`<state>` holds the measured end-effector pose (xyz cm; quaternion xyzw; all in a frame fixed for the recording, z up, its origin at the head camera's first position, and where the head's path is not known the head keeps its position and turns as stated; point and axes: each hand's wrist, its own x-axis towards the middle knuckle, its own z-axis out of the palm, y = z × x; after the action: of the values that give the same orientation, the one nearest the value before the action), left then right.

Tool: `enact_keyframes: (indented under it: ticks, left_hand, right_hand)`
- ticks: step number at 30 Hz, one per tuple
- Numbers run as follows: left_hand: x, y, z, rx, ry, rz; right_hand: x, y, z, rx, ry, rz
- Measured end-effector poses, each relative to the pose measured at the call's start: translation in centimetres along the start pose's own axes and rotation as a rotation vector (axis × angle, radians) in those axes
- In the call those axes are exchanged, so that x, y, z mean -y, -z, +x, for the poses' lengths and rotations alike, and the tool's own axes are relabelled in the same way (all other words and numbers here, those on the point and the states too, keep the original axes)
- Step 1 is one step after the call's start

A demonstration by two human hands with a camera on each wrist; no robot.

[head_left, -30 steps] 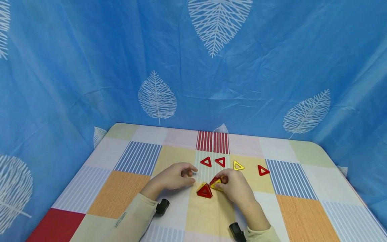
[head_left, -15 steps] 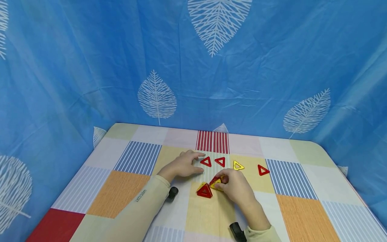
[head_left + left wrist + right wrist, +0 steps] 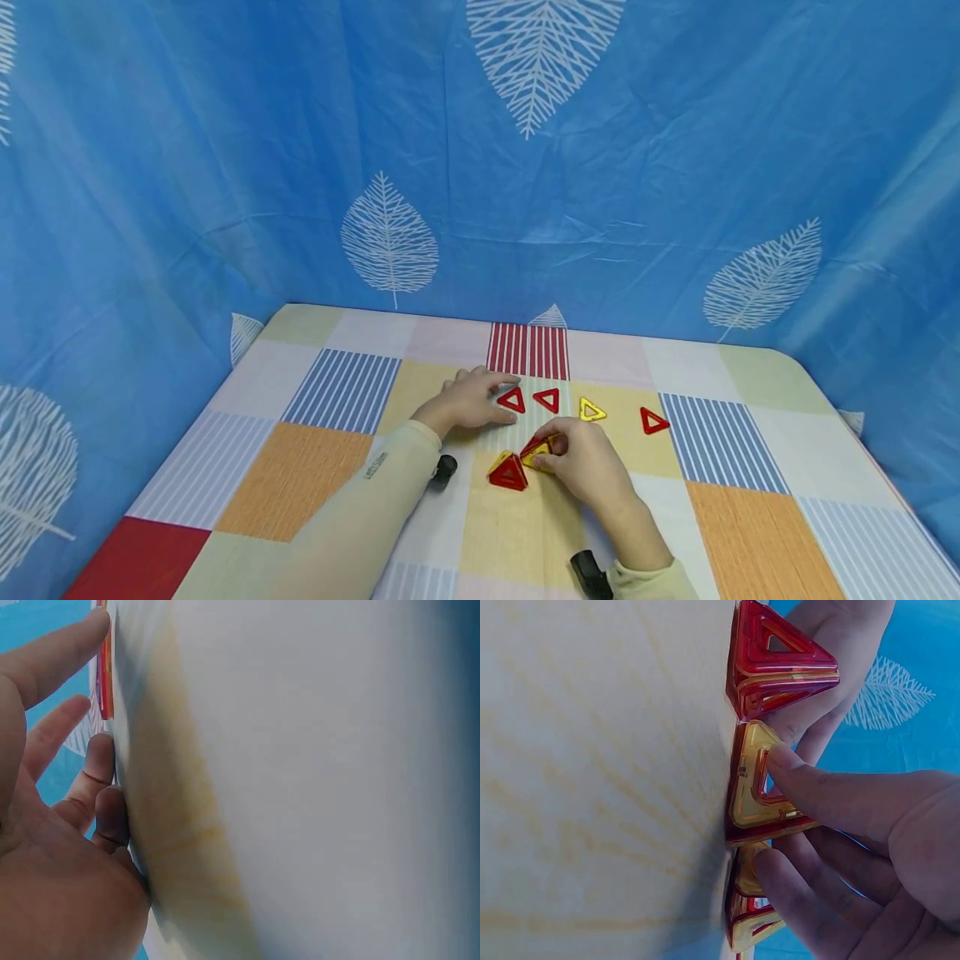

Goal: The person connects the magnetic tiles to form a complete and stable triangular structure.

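Note:
My left hand [image 3: 468,402] is beside a flat red triangle tile [image 3: 521,401], its thumb and forefinger spread on either side. In the left wrist view the fingers [image 3: 97,761] look loosely bent; whether any touch the tile cannot be told. My right hand [image 3: 588,462] pinches a small red-and-yellow pyramid of triangular tiles, its thumb on a yellow tile [image 3: 748,784]. Touching or nearly touching it stands a second pyramid [image 3: 507,473] with red and yellow faces. Another yellow-and-red piece [image 3: 756,930] shows lower in the right wrist view, partly behind the fingers.
Along the far side lie another red triangle tile [image 3: 555,402], a yellow triangle tile [image 3: 600,413] and, farther right, one more red triangle tile [image 3: 662,423]. A patchwork cloth [image 3: 727,533] covers the table. Blue leaf-print curtains [image 3: 630,275] hang behind it.
My left hand has moved forward and right, from beside the pyramids to the leftmost red tile. My right hand has kept its hold on the red-and-yellow pyramid in the same place.

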<state>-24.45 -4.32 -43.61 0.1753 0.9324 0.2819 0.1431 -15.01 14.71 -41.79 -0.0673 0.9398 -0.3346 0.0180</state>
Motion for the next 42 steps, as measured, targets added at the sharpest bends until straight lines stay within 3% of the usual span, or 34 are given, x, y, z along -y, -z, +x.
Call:
enact_keyframes:
  ticks: [8,21,28,38,42]
  left_hand:
    - [-0.4,0.1,0.1,0.016,0.045,0.013]
    - [0.8,0.7,-0.4,-0.014,-0.011,-0.034]
    - [1.6,1.2,-2.4,0.015,-0.057,-0.127]
    - [2.5,1.1,-6.4,-0.022,-0.012,-0.198]
    - [3.1,1.2,-8.1,-0.029,-0.025,-0.205]
  right_hand:
    - [0.0,-0.2,0.2,-0.006,0.008,0.012]
    - [0.0,-0.3,0.3,-0.002,0.004,0.016]
    - [-0.1,-0.3,0.3,-0.011,0.016,0.009]
    - [-0.1,-0.1,0.0,-0.005,-0.005,0.019]
    - [0.0,-0.1,0.0,-0.005,-0.003,0.020]
